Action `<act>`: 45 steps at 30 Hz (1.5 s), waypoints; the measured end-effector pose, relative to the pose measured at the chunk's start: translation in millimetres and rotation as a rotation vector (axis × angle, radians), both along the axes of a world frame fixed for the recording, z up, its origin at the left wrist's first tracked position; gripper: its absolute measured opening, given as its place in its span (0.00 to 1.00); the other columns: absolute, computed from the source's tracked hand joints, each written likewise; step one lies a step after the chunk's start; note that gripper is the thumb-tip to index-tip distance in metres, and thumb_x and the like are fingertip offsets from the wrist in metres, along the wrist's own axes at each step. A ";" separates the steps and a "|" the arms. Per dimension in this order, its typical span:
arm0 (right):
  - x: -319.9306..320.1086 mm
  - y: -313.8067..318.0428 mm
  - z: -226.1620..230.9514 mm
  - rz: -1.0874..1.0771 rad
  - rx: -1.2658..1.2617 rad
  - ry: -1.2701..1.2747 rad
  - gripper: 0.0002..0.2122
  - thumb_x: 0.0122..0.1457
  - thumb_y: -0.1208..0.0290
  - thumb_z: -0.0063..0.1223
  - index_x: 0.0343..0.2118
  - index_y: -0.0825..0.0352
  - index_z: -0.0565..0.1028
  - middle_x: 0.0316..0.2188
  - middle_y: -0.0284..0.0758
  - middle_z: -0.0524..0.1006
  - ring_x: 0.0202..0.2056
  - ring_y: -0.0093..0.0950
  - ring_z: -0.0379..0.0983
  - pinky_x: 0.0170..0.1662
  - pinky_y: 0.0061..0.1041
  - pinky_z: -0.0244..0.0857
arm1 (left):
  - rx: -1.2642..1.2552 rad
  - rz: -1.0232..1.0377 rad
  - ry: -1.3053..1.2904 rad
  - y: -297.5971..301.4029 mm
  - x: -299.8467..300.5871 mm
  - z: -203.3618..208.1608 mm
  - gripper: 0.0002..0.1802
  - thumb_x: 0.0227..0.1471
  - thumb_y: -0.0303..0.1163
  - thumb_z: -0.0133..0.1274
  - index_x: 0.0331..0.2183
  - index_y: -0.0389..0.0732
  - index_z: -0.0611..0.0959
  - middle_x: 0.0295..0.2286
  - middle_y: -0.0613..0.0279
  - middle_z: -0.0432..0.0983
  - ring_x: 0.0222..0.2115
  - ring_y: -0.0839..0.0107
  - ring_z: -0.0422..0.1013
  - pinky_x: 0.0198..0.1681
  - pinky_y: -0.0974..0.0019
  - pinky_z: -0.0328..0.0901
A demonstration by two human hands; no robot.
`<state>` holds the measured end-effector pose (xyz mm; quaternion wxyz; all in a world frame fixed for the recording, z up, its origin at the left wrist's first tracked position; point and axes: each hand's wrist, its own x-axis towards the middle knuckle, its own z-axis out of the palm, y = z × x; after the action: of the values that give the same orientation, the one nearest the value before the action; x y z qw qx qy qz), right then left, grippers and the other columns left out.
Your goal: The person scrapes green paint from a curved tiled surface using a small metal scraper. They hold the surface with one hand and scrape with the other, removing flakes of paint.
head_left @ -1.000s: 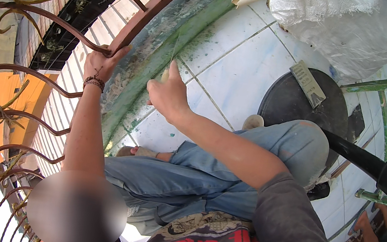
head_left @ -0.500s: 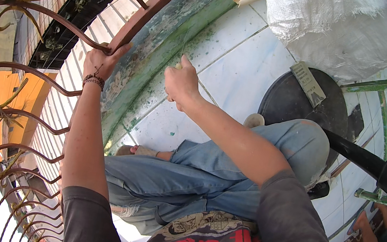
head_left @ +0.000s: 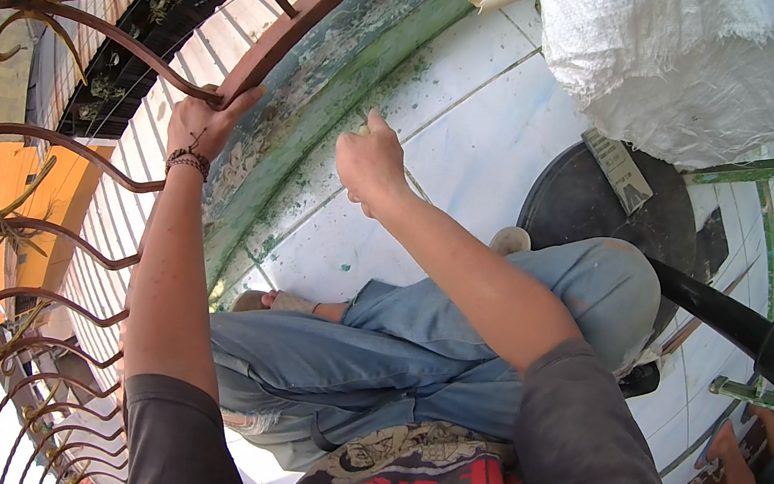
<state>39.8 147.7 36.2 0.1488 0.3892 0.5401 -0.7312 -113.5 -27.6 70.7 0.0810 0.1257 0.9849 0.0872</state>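
The left hand [head_left: 206, 124] grips the brown rail [head_left: 281, 45] left of the green ledge [head_left: 324, 131]. The right hand [head_left: 373, 161] is curled just right of the ledge, closed on 1 small object [head_left: 363, 131], mostly hidden; its kind cannot be determined. Green specks [head_left: 345, 267] mark the white tiles [head_left: 486, 126] beside the ledge.

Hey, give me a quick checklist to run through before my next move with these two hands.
1. Left hand gripping the brown railing: ok.
2. Right hand closed: ok, around a small yellowish object.
3. That object in plain sight: not ok, mostly hidden by the hand.
4. Right hand clear of the green ledge: cannot tell.
5. Floor tiles free of debris: not ok, green flecks.
6. White sack apart from both hands: ok.
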 end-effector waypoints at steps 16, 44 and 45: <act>5.6 -3.8 23.7 0.182 0.052 0.080 0.34 0.54 0.74 0.43 0.62 0.82 0.44 0.47 0.62 0.69 0.47 0.47 0.72 0.48 0.34 0.69 | 0.002 0.008 -0.005 -3.6 -0.6 -1.5 0.42 0.39 0.71 0.55 0.25 0.35 0.85 0.20 0.49 0.79 0.27 0.55 0.77 0.36 0.56 0.69; -4.9 12.8 10.5 0.050 0.101 0.074 0.36 0.52 0.76 0.39 0.66 0.72 0.44 0.33 0.47 0.74 0.17 0.31 0.67 0.15 0.30 0.61 | 0.023 -0.021 0.021 -0.8 -0.7 -2.9 0.41 0.39 0.71 0.55 0.25 0.35 0.85 0.20 0.49 0.79 0.27 0.55 0.77 0.35 0.56 0.69; -4.0 14.9 5.4 0.032 0.067 0.072 0.36 0.52 0.76 0.39 0.66 0.72 0.44 0.35 0.48 0.74 0.18 0.32 0.68 0.16 0.31 0.62 | 0.019 -0.013 0.012 0.4 0.2 -0.5 0.41 0.39 0.71 0.55 0.25 0.35 0.85 0.20 0.49 0.79 0.27 0.55 0.77 0.35 0.56 0.69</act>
<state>35.9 162.5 41.5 0.1278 0.3586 0.5755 -0.7238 -113.2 -27.3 70.2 0.0742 0.1332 0.9837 0.0954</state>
